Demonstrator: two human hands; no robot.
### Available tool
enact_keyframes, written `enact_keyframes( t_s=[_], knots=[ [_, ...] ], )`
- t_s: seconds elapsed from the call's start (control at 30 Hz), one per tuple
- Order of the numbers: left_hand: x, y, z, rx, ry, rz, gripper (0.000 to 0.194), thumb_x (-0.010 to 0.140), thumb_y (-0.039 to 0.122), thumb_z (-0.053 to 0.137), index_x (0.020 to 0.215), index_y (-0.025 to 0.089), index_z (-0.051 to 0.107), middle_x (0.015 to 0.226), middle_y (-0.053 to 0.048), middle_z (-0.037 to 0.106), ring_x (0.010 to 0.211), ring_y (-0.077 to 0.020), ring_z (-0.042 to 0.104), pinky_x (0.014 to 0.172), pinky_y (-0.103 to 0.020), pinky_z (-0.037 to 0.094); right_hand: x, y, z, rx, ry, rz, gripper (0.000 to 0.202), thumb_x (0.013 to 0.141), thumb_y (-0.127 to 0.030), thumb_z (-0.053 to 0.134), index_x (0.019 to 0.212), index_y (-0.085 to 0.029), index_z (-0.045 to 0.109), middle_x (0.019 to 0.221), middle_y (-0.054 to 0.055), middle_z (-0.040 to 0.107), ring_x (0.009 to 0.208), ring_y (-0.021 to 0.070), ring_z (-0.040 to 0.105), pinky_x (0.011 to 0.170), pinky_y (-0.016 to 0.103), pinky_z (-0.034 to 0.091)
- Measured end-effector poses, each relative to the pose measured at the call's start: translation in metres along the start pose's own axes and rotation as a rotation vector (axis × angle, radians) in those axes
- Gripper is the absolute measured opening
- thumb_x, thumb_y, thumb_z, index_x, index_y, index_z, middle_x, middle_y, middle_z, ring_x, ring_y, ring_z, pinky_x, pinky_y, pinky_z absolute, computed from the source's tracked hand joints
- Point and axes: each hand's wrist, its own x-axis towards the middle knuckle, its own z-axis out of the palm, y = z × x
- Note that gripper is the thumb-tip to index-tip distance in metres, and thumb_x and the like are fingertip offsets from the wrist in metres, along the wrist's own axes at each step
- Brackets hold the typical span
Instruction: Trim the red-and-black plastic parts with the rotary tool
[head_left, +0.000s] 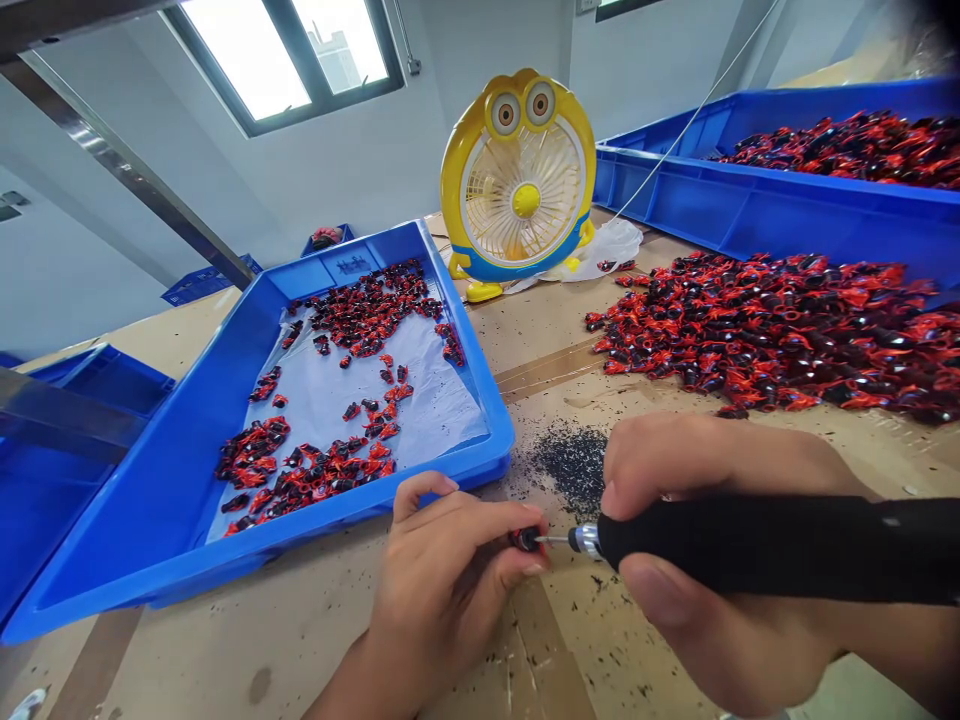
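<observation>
Between thumb and forefinger, my left hand (450,580) pinches a small red and black part (527,538). My right hand (705,600) is wrapped round a black pen-shaped rotary tool (750,545) that lies level and points left. Its thin metal tip (553,540) meets the end of the part. Black shavings (574,465) are scattered on the table just behind the tool's tip. To the right, behind my right hand, a large heap of red and black parts (787,330) covers the table.
A blue tray (480,462) lined with white sheet holds loose parts at the left. Behind stands a yellow fan (526,200). More parts fill a blue bin (780,215) at back right. A metal bar (135,170) crosses the upper left.
</observation>
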Motion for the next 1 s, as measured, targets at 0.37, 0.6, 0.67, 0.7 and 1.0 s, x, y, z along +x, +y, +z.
enact_keyframes(
  t_s=[0.37, 0.6, 0.67, 0.7, 1.0],
  knots=[
    [0.004, 0.002, 0.002, 0.015, 0.048, 0.018, 0.016, 0.112, 0.031, 0.059, 0.106, 0.024, 0.071, 0.088, 0.006, 0.086, 0.068, -0.0085, 0.077, 0.093, -0.034, 0.039, 0.006, -0.001, 0.013, -0.008, -0.031, -0.027, 0.008, 0.085, -0.029, 0.069, 0.088, -0.025, 0.063, 0.068, -0.004, 0.06, 0.055, 0.0122, 0.054, 0.054, 0.027, 0.047],
    [0.003, 0.002, 0.001, 0.025, 0.042, 0.014, 0.009, 0.109, 0.029, 0.065, 0.108, 0.023, 0.071, 0.085, 0.008, 0.084, 0.066, -0.0083, 0.075, 0.092, -0.032, 0.04, 0.008, -0.006, 0.016, -0.052, 0.04, -0.046, 0.004, 0.083, -0.022, 0.06, 0.087, -0.024, 0.06, 0.065, -0.007, 0.058, 0.054, 0.0066, 0.053, 0.049, 0.021, 0.039],
    [0.002, 0.002, 0.001, 0.029, 0.037, 0.006, 0.009, 0.109, 0.028, 0.064, 0.111, 0.023, 0.071, 0.082, 0.008, 0.083, 0.064, -0.0088, 0.074, 0.091, -0.032, 0.04, 0.008, -0.005, 0.018, -0.049, 0.053, -0.064, 0.005, 0.084, -0.022, 0.061, 0.089, -0.023, 0.062, 0.066, -0.006, 0.062, 0.055, 0.008, 0.058, 0.05, 0.022, 0.042],
    [0.001, 0.002, 0.0, 0.027, 0.033, 0.001, 0.009, 0.109, 0.028, 0.063, 0.113, 0.023, 0.071, 0.081, 0.008, 0.082, 0.064, -0.0091, 0.073, 0.091, -0.032, 0.041, 0.008, -0.004, 0.019, -0.041, 0.054, -0.067, 0.005, 0.084, -0.023, 0.062, 0.089, -0.024, 0.062, 0.067, -0.005, 0.064, 0.055, 0.0092, 0.059, 0.051, 0.024, 0.044],
    [0.001, 0.002, 0.0, 0.027, 0.039, 0.012, 0.009, 0.108, 0.027, 0.064, 0.111, 0.023, 0.071, 0.08, 0.008, 0.081, 0.064, -0.0101, 0.074, 0.091, -0.034, 0.041, 0.01, 0.0, 0.012, -0.057, -0.036, -0.052, 0.006, 0.085, -0.024, 0.064, 0.091, -0.025, 0.064, 0.069, -0.005, 0.064, 0.051, 0.0094, 0.054, 0.048, 0.025, 0.04]
  ],
)
